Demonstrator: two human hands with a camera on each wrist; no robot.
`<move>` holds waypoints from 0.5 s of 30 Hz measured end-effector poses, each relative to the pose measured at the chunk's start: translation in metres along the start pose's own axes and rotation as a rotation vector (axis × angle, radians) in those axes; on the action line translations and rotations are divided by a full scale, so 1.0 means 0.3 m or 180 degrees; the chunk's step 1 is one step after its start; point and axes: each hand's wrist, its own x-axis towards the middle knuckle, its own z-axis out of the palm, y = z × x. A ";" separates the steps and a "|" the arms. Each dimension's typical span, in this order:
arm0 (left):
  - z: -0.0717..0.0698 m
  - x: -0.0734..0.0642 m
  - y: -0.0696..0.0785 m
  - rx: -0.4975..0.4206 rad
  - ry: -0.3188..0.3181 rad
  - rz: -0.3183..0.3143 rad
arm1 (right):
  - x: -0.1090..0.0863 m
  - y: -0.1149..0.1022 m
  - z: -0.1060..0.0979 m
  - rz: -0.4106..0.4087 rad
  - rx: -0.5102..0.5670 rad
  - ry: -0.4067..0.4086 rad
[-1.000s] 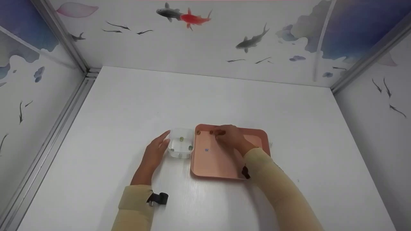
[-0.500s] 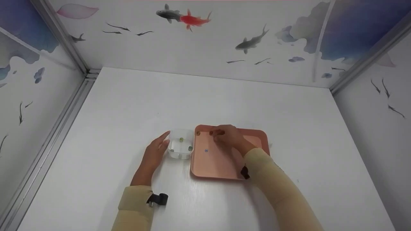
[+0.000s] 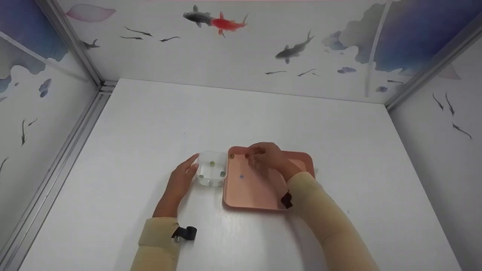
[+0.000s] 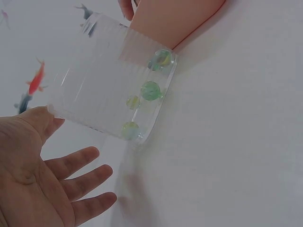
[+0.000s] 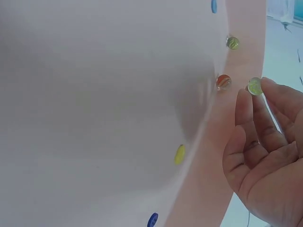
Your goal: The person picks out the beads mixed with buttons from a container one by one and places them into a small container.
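Note:
My right hand (image 3: 267, 155) is over the far part of the pink tray (image 3: 241, 197), pinching a clear marble with a yellow-green swirl (image 5: 254, 86) between its fingertips. Beside it, an orange-red marble (image 5: 224, 82) and a green-swirled marble (image 5: 232, 43) lie along the tray's far edge. Left of the tray stands a clear plastic box (image 4: 94, 71) with several marbles at its bottom, including a green one (image 4: 150, 91). My left hand (image 3: 182, 178) is at the box's left side, fingers loosely extended, with one digit right against the wall.
Small button-like discs lie in the tray: a yellow one (image 5: 180, 154), a dark blue one (image 5: 152, 220) and a light blue one (image 5: 214, 5). The white table (image 3: 150, 120) is bounded by painted panels (image 3: 241, 56) at the back and both sides.
My right hand has risen slightly from the tray's far edge, with the marble between its fingertips. My left hand and the box have stayed in place.

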 end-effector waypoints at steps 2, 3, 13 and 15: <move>0.001 0.002 -0.001 -0.0020 -0.0005 -0.0003 | -0.001 -0.001 -0.005 0.0003 0.0078 0.0024; 0.001 0.001 -0.002 -0.0033 -0.0004 -0.0002 | -0.002 -0.001 -0.007 -0.0015 0.0141 0.0027; 0.003 0.002 -0.010 -0.0042 0.0055 0.0087 | -0.022 -0.029 -0.010 -0.0123 0.0573 0.0159; 0.003 0.003 -0.009 -0.0020 0.0032 0.0078 | -0.025 -0.031 -0.010 -0.0180 0.0633 0.0200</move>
